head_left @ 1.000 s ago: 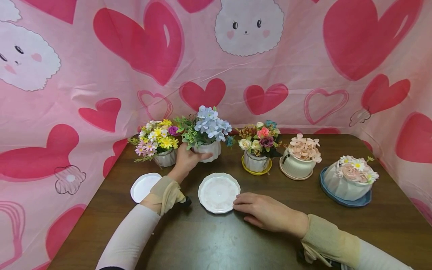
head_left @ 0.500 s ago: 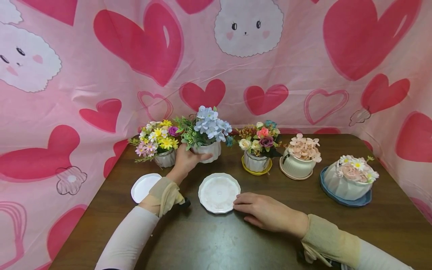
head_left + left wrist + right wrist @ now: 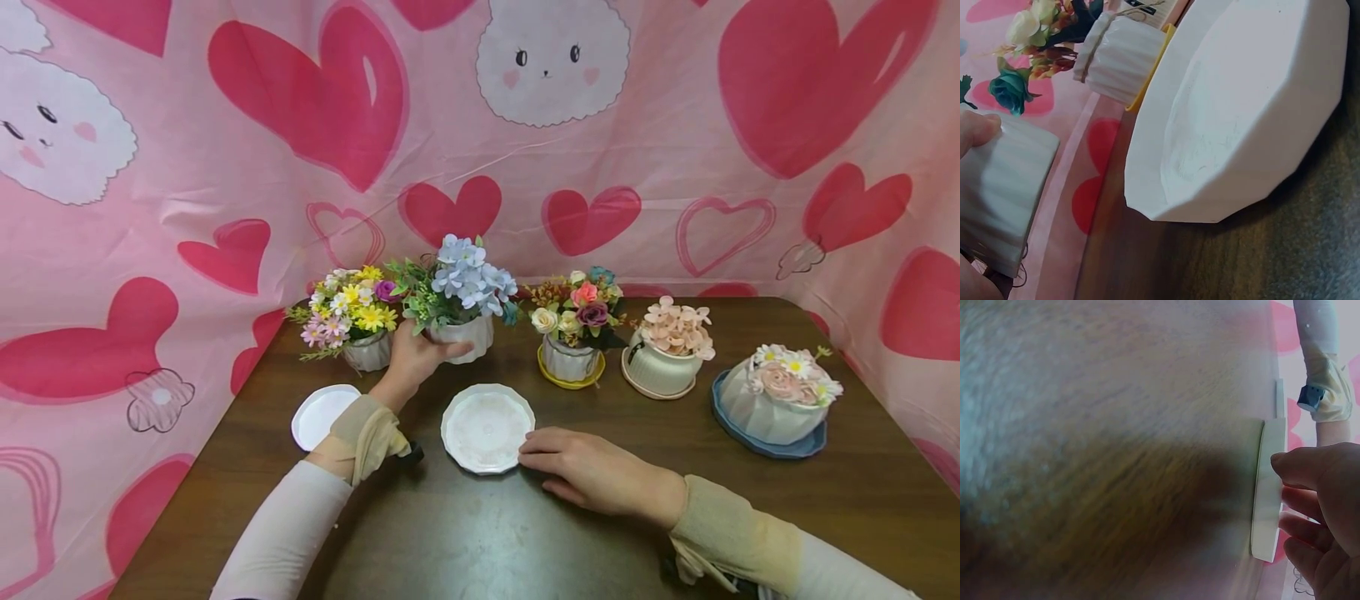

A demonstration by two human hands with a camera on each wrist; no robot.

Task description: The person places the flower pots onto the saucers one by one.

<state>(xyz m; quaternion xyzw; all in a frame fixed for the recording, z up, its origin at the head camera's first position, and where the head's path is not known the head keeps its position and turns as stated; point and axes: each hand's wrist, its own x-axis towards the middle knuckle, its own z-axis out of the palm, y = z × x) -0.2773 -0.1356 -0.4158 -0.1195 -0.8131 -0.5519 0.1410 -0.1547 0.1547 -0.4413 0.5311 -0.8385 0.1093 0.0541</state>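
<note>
My left hand (image 3: 417,357) grips a white ribbed pot (image 3: 467,336) of pale blue flowers (image 3: 468,275) and green leaves, thumb across its front. In the left wrist view the thumb lies on the pot (image 3: 1007,181), whose base shows against the pink cloth. A white saucer (image 3: 487,429) with a faceted rim lies in front of that pot. My right hand (image 3: 592,471) rests low over the table, its extended fingertips right at the saucer's right rim. In the right wrist view, thumb and fingers are beside the saucer's edge (image 3: 1266,506).
Left of the held pot stands a pot of yellow and pink daisies (image 3: 367,352), with a second white saucer (image 3: 318,417) nearer. To the right are potted flowers on a yellow saucer (image 3: 572,383), a cream pot (image 3: 660,371) on a pale saucer and a white pot (image 3: 772,408) on a blue saucer.
The pot in my left hand has shifted very slightly to the right. My right hand and the saucer beside it have stayed put.
</note>
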